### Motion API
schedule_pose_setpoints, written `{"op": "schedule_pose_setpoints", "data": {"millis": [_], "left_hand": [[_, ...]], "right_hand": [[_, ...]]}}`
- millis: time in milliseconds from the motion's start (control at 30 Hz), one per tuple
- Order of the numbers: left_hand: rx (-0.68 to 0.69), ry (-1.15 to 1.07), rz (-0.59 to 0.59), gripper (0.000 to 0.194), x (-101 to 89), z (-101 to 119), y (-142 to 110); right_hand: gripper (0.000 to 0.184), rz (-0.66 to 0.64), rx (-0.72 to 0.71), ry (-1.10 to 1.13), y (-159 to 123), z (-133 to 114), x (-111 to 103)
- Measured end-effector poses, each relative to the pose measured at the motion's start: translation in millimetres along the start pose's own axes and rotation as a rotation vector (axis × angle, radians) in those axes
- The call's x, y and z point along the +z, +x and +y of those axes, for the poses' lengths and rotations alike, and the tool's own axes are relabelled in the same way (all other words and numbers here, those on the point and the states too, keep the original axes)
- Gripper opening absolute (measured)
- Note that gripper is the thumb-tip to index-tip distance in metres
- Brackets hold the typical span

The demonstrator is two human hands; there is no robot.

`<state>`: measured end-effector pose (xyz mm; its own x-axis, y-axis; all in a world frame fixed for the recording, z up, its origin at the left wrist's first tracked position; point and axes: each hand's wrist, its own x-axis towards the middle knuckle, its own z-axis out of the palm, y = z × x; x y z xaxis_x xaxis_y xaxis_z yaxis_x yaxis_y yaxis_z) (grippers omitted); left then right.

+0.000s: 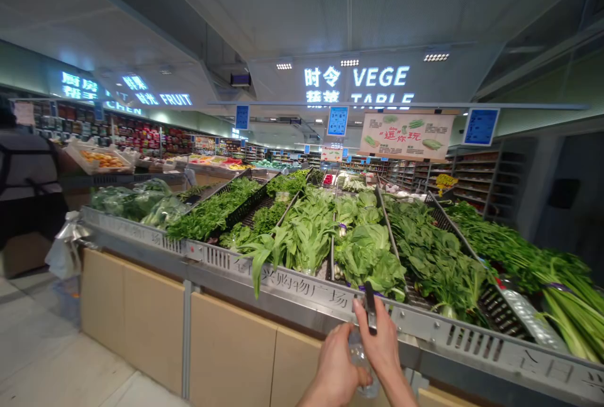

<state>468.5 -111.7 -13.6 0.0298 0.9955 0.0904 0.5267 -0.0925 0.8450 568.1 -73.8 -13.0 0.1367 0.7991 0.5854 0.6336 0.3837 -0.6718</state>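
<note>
Both my hands are low in the middle of the view, in front of the metal rim (pixel 292 290) of a vegetable display stand. My left hand (pixel 336 366) is curled around a clear plastic thing (pixel 358 356), perhaps a thin bag, held between the two hands. My right hand (pixel 384 347) pinches a small dark narrow object (pixel 370 306) that points up toward the rim. Just beyond the hands lie bunches of leafy greens (pixel 370 256).
The stand holds several slanted black trays of greens (pixel 212 212), celery-like stalks (pixel 561 294) at right, bagged greens (pixel 136 199) at left. A roll of plastic bags (pixel 66 246) hangs on the left corner. A person in dark clothing (pixel 23 180) stands far left. Pale floor (pixel 56 356) lies lower left.
</note>
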Motion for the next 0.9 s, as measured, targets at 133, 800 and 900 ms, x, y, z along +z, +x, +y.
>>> {"op": "schedule_pose_setpoints", "data": {"millis": [133, 800, 900], "left_hand": [[-0.037, 0.011, -0.017, 0.069, -19.9, -5.9, 9.0], [0.030, 0.049, 0.086, 0.069, -107.5, -75.9, 54.9], [0.045, 0.048, 0.084, 0.068, -113.8, -80.7, 59.4]], "right_hand": [[0.038, -0.003, -0.032, 0.027, 7.4, -12.1, 18.8], [0.038, 0.000, -0.075, -0.028, 34.8, -62.6, 129.6], [0.037, 0.012, -0.043, -0.032, 36.5, -66.7, 136.7]]}}
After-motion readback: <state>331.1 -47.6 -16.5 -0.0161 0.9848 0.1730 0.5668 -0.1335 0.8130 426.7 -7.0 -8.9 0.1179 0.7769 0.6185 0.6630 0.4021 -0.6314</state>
